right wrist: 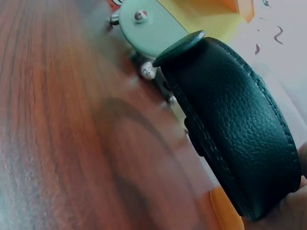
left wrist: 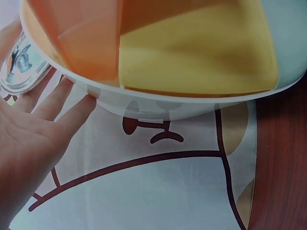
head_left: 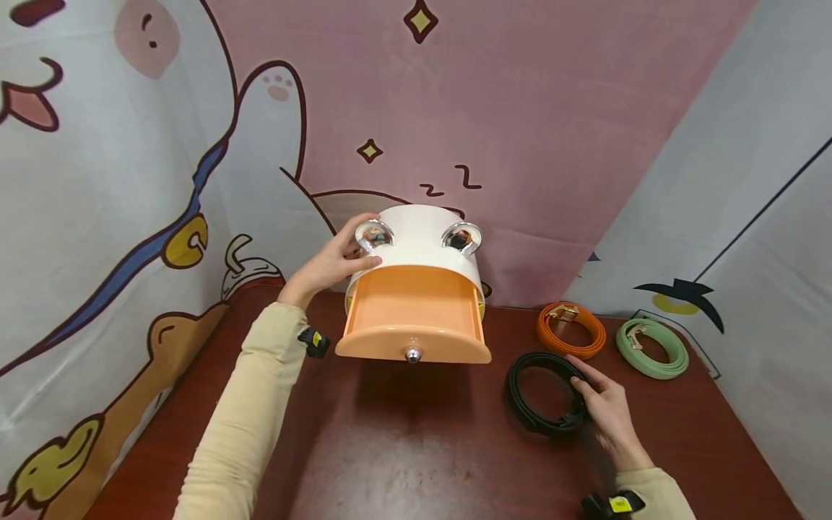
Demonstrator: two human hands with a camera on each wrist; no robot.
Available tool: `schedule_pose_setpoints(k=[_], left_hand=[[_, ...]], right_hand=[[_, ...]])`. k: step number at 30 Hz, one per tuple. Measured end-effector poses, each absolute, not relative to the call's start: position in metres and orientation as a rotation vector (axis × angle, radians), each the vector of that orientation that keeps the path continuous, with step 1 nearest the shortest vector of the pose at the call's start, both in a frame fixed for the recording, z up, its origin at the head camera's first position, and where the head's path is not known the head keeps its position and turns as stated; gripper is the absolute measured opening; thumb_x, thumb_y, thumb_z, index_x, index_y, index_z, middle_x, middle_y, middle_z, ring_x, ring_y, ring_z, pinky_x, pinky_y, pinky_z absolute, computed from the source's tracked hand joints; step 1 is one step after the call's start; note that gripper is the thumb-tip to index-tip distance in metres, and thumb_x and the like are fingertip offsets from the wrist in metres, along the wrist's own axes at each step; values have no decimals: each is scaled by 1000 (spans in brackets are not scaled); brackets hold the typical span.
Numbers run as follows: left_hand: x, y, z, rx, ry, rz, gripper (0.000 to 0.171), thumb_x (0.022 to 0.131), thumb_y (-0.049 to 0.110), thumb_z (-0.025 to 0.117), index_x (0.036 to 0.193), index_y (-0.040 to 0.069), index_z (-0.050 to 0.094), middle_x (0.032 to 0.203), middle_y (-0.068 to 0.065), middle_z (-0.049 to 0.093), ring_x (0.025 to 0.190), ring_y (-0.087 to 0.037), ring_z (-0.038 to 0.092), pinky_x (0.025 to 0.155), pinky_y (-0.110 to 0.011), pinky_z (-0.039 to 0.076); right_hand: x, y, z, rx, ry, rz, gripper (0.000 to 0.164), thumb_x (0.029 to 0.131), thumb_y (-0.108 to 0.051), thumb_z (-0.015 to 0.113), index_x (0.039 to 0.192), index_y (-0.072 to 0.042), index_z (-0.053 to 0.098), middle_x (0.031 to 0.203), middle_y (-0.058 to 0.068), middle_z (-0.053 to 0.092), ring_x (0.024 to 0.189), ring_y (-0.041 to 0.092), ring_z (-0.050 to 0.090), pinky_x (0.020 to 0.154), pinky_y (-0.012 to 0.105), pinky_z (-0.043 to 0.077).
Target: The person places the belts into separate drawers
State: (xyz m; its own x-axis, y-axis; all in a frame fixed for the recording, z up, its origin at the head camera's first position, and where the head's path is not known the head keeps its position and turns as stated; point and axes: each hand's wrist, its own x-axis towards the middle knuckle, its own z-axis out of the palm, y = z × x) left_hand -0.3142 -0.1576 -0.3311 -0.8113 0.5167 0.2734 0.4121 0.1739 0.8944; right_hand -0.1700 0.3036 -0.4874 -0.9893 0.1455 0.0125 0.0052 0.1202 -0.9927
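Note:
A white storage box (head_left: 422, 238) with two silver ring-shaped pieces on top stands at the middle back, its orange drawer (head_left: 413, 345) pulled out. My left hand (head_left: 331, 261) holds the box's upper left corner, thumb in front of the left silver ring (head_left: 374, 235) and fingers beyond it. In the left wrist view the fingertips touch the white wall beside a yellow drawer (left wrist: 201, 52). My right hand (head_left: 607, 404) pinches a coiled black belt (head_left: 520, 393) by its right side, right of the drawer. Stitching shows on the belt's leather in the right wrist view.
A coiled orange belt (head_left: 594, 339) and a coiled light green belt (head_left: 679, 361) lie at the back right of the dark red wooden table (head_left: 403, 448). A green drawer front (right wrist: 148, 26) with silver knobs shows lower on the box. A printed cloth (head_left: 520, 130) hangs behind.

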Motion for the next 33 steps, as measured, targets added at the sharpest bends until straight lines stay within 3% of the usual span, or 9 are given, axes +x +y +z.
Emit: schedule_pose_setpoints(k=[6, 9, 15, 21, 24, 25, 28, 30, 33], left_hand=[[-316, -158, -331, 922, 2370, 1699, 72, 94, 5, 64, 151, 20, 23, 126, -16, 50, 98, -26, 55, 75, -28, 48], [-316, -159, -332, 921, 2382, 1692, 72, 94, 5, 64, 151, 20, 23, 125, -16, 50, 96, -25, 55, 74, -28, 47], [-316, -158, -333, 913, 2359, 1710, 72, 93, 4, 63, 151, 17, 22, 129, -17, 49, 107, -34, 54, 78, -28, 49], [-316, -156, -334, 924, 2322, 1735, 72, 94, 2, 62, 151, 19, 22, 132, -18, 48, 110, -35, 53, 79, -27, 49], [-316, -156, -333, 927, 2321, 1745, 72, 94, 2, 62, 151, 18, 22, 132, -19, 48, 110, -33, 54, 79, -27, 49], [-317, -156, -333, 927, 2328, 1743, 72, 94, 2, 62, 151, 18, 22, 132, -19, 48, 109, -32, 54, 79, -27, 49], [-316, -157, -333, 930, 2339, 1735, 73, 94, 2, 62, 152, 17, 21, 132, -19, 48, 108, -29, 54, 79, -27, 49], [-316, -158, -333, 932, 2344, 1728, 73, 94, 2, 62, 152, 16, 20, 131, -19, 49, 107, -30, 54, 79, -27, 49], [-316, -158, -333, 939, 2340, 1724, 73, 94, 2, 62, 152, 15, 20, 130, -18, 49, 105, -31, 54, 77, -27, 49]], right_hand=[[-171, 297, -470, -122, -2297, 2004, 45, 100, -10, 54, 143, 0, 44, 115, -15, 58, 99, 1, 56, 70, 17, 49], [-172, 295, -461, -87, -2296, 2004, 43, 100, -10, 55, 142, -4, 48, 116, -16, 58, 90, 2, 56, 61, 17, 46], [-175, 294, -440, -11, -2339, 1921, 42, 100, -11, 55, 141, -5, 50, 115, -15, 60, 75, 5, 52, 52, 20, 41], [-178, 294, -418, 41, -2416, 1832, 44, 101, -15, 54, 143, -4, 47, 120, -11, 53, 83, 1, 54, 53, 20, 43], [-181, 293, -410, 71, -2381, 1902, 45, 100, -15, 56, 143, -6, 47, 126, -3, 53, 93, 0, 56, 58, 17, 46], [-181, 293, -408, 89, -2386, 1902, 45, 100, -16, 55, 143, -7, 47, 132, 0, 50, 102, -1, 54, 62, 16, 47], [-183, 290, -401, 129, -2383, 1932, 45, 100, -16, 55, 144, -9, 47, 144, 12, 42, 110, -3, 52, 75, 14, 48], [-185, 288, -397, 173, -2396, 1910, 45, 101, -16, 55, 144, -8, 46, 148, 14, 39, 112, -5, 49, 82, 13, 46], [-188, 286, -390, 244, -2333, 1983, 46, 100, -12, 54, 144, -1, 43, 140, 5, 50, 110, -4, 54, 84, 15, 47]])
